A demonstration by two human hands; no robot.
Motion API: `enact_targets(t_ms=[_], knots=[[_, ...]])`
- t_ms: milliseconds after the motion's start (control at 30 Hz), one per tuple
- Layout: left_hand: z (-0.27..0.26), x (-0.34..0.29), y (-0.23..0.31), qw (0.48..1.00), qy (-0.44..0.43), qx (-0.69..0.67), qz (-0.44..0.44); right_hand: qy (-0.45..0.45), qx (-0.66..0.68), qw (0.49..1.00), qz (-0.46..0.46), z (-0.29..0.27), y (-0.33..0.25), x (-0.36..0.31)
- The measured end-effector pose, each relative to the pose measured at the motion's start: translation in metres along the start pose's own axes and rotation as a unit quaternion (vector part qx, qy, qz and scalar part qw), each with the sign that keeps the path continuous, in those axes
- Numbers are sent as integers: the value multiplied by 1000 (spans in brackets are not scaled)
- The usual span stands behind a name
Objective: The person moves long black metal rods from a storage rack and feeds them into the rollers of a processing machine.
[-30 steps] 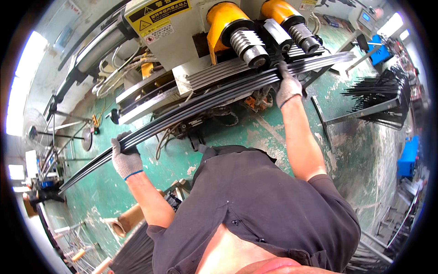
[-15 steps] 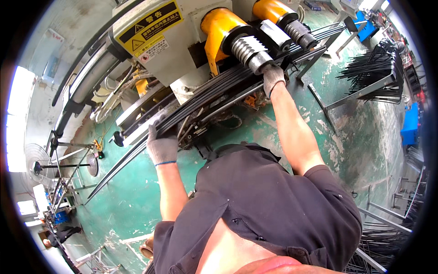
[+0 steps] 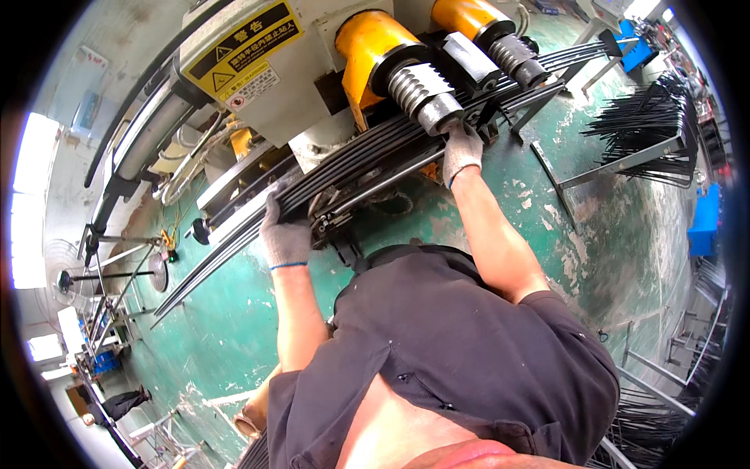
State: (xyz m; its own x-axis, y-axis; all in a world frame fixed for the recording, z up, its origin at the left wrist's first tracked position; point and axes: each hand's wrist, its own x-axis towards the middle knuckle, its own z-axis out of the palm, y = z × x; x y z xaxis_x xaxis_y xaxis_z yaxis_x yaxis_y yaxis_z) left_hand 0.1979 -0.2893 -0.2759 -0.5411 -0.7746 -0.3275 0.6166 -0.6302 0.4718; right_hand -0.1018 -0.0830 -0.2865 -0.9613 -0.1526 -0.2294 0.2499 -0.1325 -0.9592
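A bundle of long black metal rods (image 3: 351,162) runs slantwise from the lower left to the upper right, along the front of a bending-type machine. My left hand (image 3: 286,237), in a pale knitted glove, grips the bundle from the near side. Its thumb shows above the rods while its other fingers are partly hidden beneath. My right hand (image 3: 462,154), also gloved, is closed at the rods' near edge, just below the end of a grooved metal roller (image 3: 424,96); its fingertips are hidden there. Another grooved roller (image 3: 518,61) stands farther right.
Orange housings (image 3: 375,47) hold the rollers on the pale machine body (image 3: 289,90), which bears a yellow warning label (image 3: 246,48). A rack of black rods (image 3: 641,129) stands at the right. A round fan (image 3: 66,275) is at the left. Another person (image 3: 121,404) is at the lower left.
The rods have shifted up and to the right with my left hand. My right hand has drawn slightly back toward me and left. The machine appears a little farther left in view.
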Motion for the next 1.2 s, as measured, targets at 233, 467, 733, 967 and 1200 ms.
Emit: enact_targets(t_ms=[233, 467, 733, 967, 1200], knots=[[-36, 2, 51, 987, 54, -75, 129, -1, 50, 996, 70, -71, 17, -10], [-24, 10, 25, 988, 77, -6, 136, 31, 52, 991, 123, -123, 63, 0], [-11, 10, -28, 985, 35, 124, 111, -49, -34, 991, 119, -94, 53, 0], [-18, -15, -2, 994, 29, -98, 41, -135, -119, 967, 178, -96, 88, -4], [-109, -50, 143, 969, 116, -82, 201, -121, -206, 946, 218, -192, 157, 26]])
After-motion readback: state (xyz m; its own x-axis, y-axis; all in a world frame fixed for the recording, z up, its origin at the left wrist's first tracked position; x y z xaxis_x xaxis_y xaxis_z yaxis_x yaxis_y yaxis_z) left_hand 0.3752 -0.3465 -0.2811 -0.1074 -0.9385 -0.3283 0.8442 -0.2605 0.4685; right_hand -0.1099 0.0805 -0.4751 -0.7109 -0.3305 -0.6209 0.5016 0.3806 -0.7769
